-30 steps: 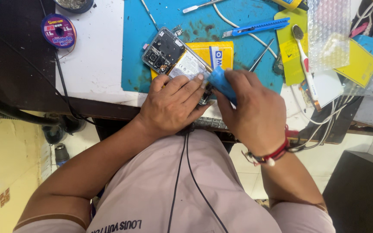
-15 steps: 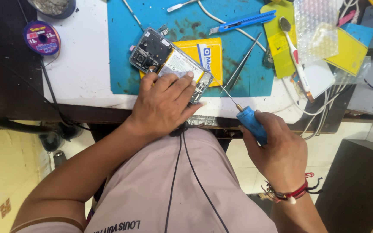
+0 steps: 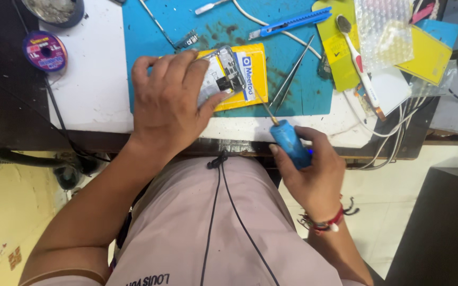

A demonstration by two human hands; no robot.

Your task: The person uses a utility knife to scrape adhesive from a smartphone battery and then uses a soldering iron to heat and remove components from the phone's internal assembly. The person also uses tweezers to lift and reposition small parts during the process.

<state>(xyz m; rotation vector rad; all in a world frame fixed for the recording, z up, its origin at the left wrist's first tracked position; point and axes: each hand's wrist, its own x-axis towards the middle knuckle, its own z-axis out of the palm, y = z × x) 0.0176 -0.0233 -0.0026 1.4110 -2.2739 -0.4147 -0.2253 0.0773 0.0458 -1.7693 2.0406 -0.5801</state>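
Observation:
My left hand (image 3: 168,98) lies flat over an opened phone (image 3: 223,77), pressing it down on a yellow pad (image 3: 253,79) on the blue work mat (image 3: 223,26). Only the phone's right end, with bare circuitry, shows past my fingers. My right hand (image 3: 311,172) grips a blue-handled screwdriver (image 3: 289,142) just off the table's front edge. Its thin shaft points up-left toward the phone, and the tip stops near the pad's lower edge.
Tweezers (image 3: 292,74) lie right of the pad. A blue utility knife (image 3: 290,22), a toothbrush (image 3: 356,50), yellow sheets (image 3: 425,53) and bubble wrap (image 3: 385,32) sit at the back right. A purple solder spool (image 3: 45,51) lies at the left, with white cables (image 3: 393,132) at the right edge.
My left hand has turned the phone and now covers more of it. My right hand pulled back from the phone with the screwdriver, then angled its tip toward it.

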